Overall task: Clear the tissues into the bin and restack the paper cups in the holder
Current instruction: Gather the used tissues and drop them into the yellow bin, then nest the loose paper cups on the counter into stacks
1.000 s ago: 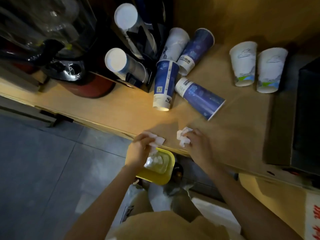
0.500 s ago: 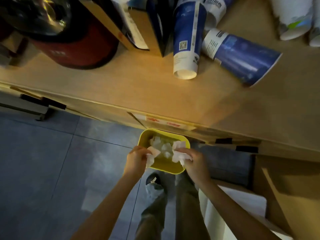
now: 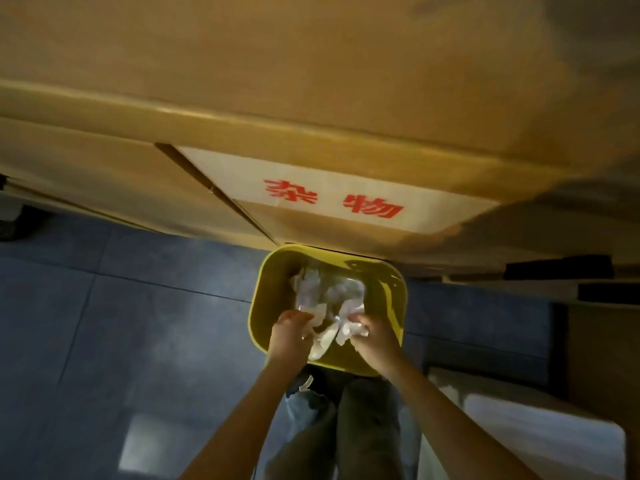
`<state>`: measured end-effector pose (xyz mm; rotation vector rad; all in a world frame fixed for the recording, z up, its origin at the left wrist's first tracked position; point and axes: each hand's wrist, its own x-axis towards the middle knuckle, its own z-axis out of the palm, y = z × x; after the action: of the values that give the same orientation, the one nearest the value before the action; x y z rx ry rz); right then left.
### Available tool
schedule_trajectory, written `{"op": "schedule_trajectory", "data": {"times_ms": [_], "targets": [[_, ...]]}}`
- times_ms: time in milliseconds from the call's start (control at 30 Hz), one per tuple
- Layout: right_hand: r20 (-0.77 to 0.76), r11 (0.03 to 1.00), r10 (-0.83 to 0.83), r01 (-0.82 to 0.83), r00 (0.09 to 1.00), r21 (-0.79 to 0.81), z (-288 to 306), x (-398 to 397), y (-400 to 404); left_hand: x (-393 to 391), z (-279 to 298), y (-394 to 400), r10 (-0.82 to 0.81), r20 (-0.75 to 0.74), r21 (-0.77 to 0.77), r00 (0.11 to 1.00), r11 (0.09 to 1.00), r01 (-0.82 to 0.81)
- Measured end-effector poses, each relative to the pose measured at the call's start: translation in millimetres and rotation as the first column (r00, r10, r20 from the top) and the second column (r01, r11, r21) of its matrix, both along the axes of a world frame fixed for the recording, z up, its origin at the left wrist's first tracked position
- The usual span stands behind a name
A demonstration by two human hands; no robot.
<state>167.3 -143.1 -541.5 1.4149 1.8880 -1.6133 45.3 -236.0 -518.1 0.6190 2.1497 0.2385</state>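
A: Our left hand [image 3: 291, 332] and right hand [image 3: 372, 336], low in the frame's centre, are each pinched shut on a crumpled white tissue [image 3: 320, 336], [image 3: 349, 327].

B: Why hold them there?

A: They hang directly above the yellow plastic bin [image 3: 258, 306], so letting go should drop them in. The light wooden table [image 3: 311, 64] fills the upper frame; no cups visible.

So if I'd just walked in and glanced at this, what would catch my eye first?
Probably the bright yellow bin on the dark floor at the centre, with crumpled white tissues already inside. Right over its near rim, the left hand and right hand each clutch a wad of tissue. Above the bin, a white label with bold red characters stands out on the wooden cabinet front.
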Motion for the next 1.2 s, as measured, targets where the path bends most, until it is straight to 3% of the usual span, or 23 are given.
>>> {"op": "schedule_trajectory", "data": {"times_ms": [100, 233, 333, 467, 600, 767, 933, 1200], "targets": [[0.009, 0.995, -0.027, 0.027, 1.0, -0.094, -37.7, -2.5, -0.8, -2.6, -32.8, 4.5, 0.0, -0.021, -0.001, 1.0, 1.0, 0.0], [0.033, 0.977, -0.029, 0.035, 0.999, -0.209, -66.8, -7.2, 6.1, -7.3, -58.9, 12.6, -0.083, 0.097, -0.055, 0.992, 0.995, 0.088], [0.017, 0.99, -0.054, 0.056, 0.998, -0.132, -77.3, -11.2, 13.8, -8.6, -64.7, 10.8, -0.209, 0.145, -0.082, 0.967, 0.972, 0.222], [-0.021, 0.994, -0.094, 0.095, 0.995, 0.057, -51.7, -18.0, 19.9, -14.5, -50.1, 3.0, 0.006, 0.103, -0.069, 0.995, 0.998, 0.002], [0.11, 0.937, 0.101, -0.132, 0.989, 0.325, 26.0, -20.7, 29.7, -25.5, 13.5, 14.2, -0.091, 0.03, -0.078, 0.995, 0.993, 0.093], [0.037, 0.85, 0.168, -0.164, 0.985, 0.5, 141.2, -21.9, 37.0, -37.8, 131.4, 44.2, -0.337, -0.183, 0.034, 0.924, 0.937, 0.348], [-0.085, 0.769, 0.24, -0.136, 0.967, 0.625, 265.7, -29.7, 50.9, -36.7, 246.6, 68.8, -0.42, -0.338, 0.159, 0.843, 0.857, 0.49], [-0.421, 0.766, -0.005, 0.274, 0.907, 0.581, 401.6, -32.1, 105.5, -52.0, 387.0, 123.5, -0.259, -0.486, 0.46, 0.834, 0.736, 0.497]]}}
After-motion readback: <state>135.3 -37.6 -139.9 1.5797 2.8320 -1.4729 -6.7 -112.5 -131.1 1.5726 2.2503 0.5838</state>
